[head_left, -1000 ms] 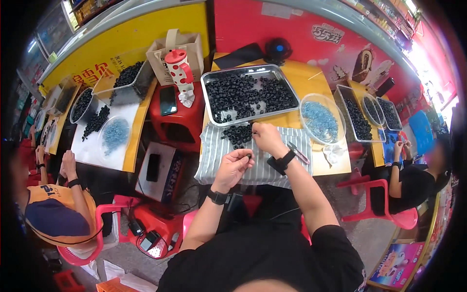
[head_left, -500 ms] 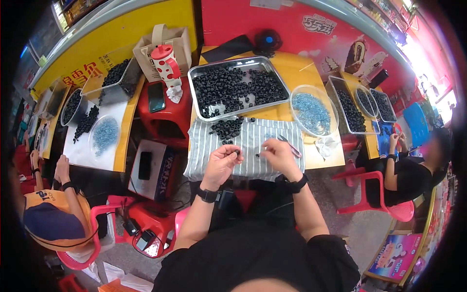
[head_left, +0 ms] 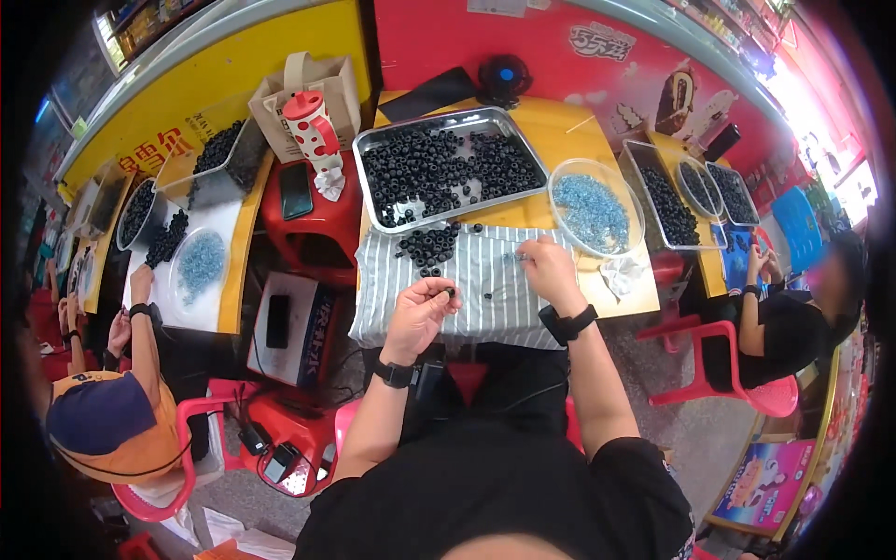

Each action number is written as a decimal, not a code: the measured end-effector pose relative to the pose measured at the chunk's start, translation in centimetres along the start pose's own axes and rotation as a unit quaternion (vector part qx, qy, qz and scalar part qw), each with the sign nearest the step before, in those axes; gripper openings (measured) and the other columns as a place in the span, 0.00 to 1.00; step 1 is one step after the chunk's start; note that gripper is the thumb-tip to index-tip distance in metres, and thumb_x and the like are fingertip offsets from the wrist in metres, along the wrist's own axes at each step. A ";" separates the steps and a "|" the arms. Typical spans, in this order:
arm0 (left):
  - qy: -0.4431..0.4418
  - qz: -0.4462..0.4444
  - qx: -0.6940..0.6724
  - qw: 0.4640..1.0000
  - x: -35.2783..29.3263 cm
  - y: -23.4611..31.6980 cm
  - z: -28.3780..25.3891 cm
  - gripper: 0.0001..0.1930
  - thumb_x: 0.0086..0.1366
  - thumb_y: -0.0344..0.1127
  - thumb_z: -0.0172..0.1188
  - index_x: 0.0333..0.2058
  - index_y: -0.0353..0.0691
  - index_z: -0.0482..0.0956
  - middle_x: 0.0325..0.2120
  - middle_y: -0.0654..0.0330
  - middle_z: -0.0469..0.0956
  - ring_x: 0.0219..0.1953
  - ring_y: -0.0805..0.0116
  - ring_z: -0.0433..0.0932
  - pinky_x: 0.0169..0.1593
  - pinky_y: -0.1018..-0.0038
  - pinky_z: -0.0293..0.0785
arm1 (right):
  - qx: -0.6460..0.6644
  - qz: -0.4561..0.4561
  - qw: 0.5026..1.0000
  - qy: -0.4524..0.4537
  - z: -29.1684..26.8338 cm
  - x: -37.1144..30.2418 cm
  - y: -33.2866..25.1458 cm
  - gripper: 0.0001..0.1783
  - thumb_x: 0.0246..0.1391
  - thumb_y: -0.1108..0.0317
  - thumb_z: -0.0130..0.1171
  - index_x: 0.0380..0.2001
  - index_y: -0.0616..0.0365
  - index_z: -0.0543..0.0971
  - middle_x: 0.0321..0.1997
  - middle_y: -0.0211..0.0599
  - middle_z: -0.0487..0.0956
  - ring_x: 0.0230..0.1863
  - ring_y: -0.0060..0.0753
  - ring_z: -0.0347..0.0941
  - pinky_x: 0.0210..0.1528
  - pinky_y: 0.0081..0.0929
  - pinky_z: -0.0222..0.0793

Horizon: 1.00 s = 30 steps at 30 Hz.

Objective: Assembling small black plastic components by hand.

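My left hand (head_left: 422,322) pinches a small black ring-shaped part (head_left: 450,292) between thumb and fingertips, above the front of a grey-and-white striped cloth (head_left: 401,308). Farther right, my right hand (head_left: 551,271) has its fingertips together at a few tiny clear-blue pieces (head_left: 510,257) lying on the cloth. Whether one is caught between those fingers is too small to see. A single small black piece (head_left: 487,296) lies on the cloth between my hands. Beyond my left hand is a loose pile of black ring-shaped parts (head_left: 429,246).
A metal tray (head_left: 373,210) of black parts stands behind the cloth. Right of it are a clear round tub (head_left: 637,210) of pale blue pieces and a crumpled tissue (head_left: 623,276). A polka-dot cup (head_left: 311,131) and phone (head_left: 296,190) rest on a red stool. Other people work at both sides.
My right hand has moved away from my left, outward to the tiny clear-blue pieces. My left hand keeps its black part. The person at left has reached toward their round tub.
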State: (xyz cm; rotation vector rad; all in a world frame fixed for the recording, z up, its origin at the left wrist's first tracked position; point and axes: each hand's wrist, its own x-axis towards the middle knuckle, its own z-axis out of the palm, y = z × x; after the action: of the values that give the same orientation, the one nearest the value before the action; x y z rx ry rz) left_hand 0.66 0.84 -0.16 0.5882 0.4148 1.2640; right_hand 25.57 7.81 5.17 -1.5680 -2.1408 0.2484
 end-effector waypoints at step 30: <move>-0.009 0.255 0.619 0.742 4.0 -3.3 5.4 0.12 0.52 0.21 0.61 0.37 0.34 0.78 0.34 0.53 0.75 0.33 0.55 0.77 0.34 0.68 0.73 | 0.524 0.085 0.847 0.032 3.6 -4.1 -1.7 0.02 0.52 0.79 0.59 0.30 0.64 0.78 0.27 0.28 0.78 0.29 0.15 0.73 0.31 0.17 0.68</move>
State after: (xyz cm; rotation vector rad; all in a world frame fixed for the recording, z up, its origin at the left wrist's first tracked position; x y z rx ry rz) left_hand 7.41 3.11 2.11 1.9573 1.1569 1.3661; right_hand 23.45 3.91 1.68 -1.0308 -1.3382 1.1698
